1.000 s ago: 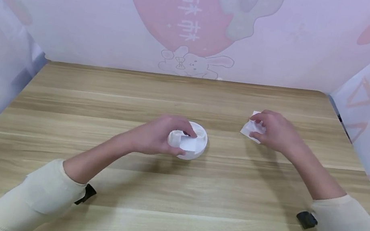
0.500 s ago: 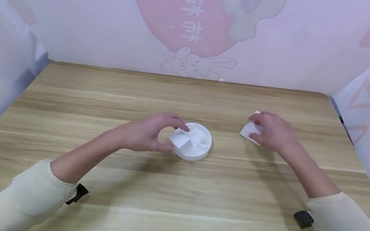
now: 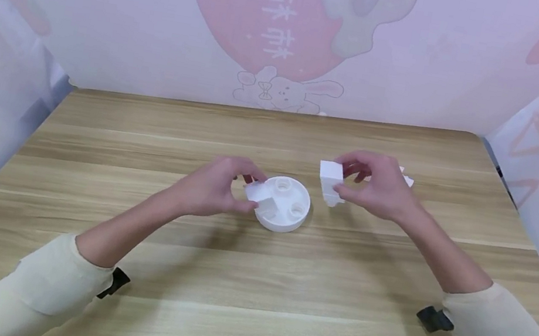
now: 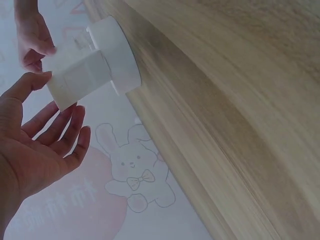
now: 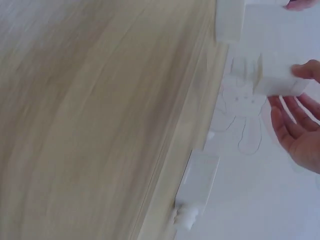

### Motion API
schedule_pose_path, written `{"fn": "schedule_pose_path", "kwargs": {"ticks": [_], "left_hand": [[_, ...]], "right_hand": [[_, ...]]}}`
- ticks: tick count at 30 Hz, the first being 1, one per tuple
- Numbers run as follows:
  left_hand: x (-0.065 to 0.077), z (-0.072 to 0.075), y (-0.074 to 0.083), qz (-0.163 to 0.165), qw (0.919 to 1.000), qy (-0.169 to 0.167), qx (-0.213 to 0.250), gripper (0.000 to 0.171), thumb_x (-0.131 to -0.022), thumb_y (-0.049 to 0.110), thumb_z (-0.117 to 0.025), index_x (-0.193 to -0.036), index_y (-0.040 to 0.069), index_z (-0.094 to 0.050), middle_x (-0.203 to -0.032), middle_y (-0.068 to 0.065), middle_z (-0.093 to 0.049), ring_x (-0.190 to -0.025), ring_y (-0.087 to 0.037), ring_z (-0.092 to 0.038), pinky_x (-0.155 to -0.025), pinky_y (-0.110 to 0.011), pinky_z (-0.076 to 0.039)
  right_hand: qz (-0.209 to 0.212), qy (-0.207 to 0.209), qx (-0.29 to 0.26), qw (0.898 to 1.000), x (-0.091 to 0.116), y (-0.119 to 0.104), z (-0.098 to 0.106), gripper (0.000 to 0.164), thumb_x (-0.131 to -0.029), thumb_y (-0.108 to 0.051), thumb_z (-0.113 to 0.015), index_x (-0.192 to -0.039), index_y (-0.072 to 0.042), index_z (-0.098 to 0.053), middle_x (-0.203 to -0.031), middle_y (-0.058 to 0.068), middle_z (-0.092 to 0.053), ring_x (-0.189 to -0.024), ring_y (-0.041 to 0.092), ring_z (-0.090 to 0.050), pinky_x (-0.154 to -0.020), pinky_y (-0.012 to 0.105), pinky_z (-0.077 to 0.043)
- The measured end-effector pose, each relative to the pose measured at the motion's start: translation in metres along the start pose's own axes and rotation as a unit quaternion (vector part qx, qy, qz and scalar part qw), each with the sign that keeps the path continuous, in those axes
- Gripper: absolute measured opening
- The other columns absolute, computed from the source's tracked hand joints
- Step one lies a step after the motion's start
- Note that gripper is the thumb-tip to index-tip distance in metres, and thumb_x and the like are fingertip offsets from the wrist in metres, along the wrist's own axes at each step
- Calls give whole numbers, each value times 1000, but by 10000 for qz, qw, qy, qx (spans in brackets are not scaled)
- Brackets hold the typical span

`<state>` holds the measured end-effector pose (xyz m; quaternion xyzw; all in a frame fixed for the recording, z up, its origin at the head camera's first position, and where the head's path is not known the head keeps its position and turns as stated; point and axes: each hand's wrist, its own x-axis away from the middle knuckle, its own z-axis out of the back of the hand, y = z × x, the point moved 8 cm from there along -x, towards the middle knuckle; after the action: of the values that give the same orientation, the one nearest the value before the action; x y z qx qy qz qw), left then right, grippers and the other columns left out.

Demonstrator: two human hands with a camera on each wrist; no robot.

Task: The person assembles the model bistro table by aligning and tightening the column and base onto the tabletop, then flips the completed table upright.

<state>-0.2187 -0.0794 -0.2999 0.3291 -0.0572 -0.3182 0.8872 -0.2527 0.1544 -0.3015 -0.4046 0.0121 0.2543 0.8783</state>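
A round white base (image 3: 284, 218) lies on the table, with two ring-shaped sockets showing on its top. A white square block (image 4: 82, 80) stands on the base's left part in the head view. My left hand (image 3: 212, 188) holds this block between thumb and fingers; its foot meets the base in the left wrist view. To the right of the base, my right hand (image 3: 376, 186) pinches another white square block (image 3: 332, 172) above the table. In the right wrist view a narrower neck sticks out of that block's end. It is blurred there.
Behind the right hand, one more white square piece (image 3: 408, 180) lies on the wooden table (image 3: 244, 318); its ridged neck shows in the right wrist view. Printed cloth walls (image 3: 139, 21) stand along the table's back and sides.
My right hand has picked a white block off the table and moved it left towards the base. My left hand has drawn slightly left, uncovering the sockets.
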Motion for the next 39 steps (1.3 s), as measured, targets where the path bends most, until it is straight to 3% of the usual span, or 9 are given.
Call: {"fn": "schedule_pose_path", "kwargs": {"ticks": [6, 13, 18, 22, 30, 39], "left_hand": [[-1, 2, -4, 15, 9999, 34, -115, 36, -81, 3, -80, -116, -2, -74, -102, -8, -74, -95, -25, -65, -86, -52, -53], [-1, 4, -6, 203, 9993, 185, -234, 40, -81, 14, -88, -115, -1, -74, -104, -8, -74, -97, -25, -66, -88, -50, -53], [-3, 4, -7, 157, 9990, 164, -388, 34, -82, 9, -86, -112, -3, -74, -103, -10, -74, -96, -26, -67, -89, -47, -55], [-5, 5, -7, -76, 9988, 32, -484, 32, -85, 2, -81, -115, -5, -74, -110, -15, -73, -102, -29, -67, -92, -47, -55], [-9, 7, -6, -377, 9987, -181, -304, 34, -88, -9, -75, -122, -8, -71, -119, -22, -70, -112, -36, -66, -95, -50, -55], [-14, 10, -18, -210, 9997, -103, -121, 38, -85, -1, -83, -121, -6, -71, -122, -19, -72, -112, -34, -66, -90, -56, -54]], "right_hand": [[118, -217, -898, 9957, -2, -13, -12, 38, -81, 6, -83, -117, 7, -70, -105, 17, -74, -94, 25, -71, -80, 27, -57], [98, -334, -1371, 9900, -3, -22, -22, 39, -80, 7, -84, -116, 9, -69, -106, 18, -73, -94, 28, -72, -81, 26, -58], [126, -459, -1452, 9883, -5, -23, -27, 39, -79, 8, -85, -114, 8, -69, -109, 18, -73, -95, 28, -73, -81, 28, -58], [248, -629, -1518, 9861, -5, -28, -31, 39, -78, 8, -86, -113, 6, -70, -110, 15, -73, -96, 27, -73, -82, 33, -59], [577, -869, -1578, 9819, -5, -38, -41, 41, -76, 9, -87, -114, 7, -70, -107, 15, -74, -93, 25, -74, -82, 37, -60], [842, -1204, -1573, 9766, -7, -49, -55, 42, -77, 5, -88, -116, 6, -70, -104, 12, -76, -91, 22, -72, -83, 39, -59]]}}
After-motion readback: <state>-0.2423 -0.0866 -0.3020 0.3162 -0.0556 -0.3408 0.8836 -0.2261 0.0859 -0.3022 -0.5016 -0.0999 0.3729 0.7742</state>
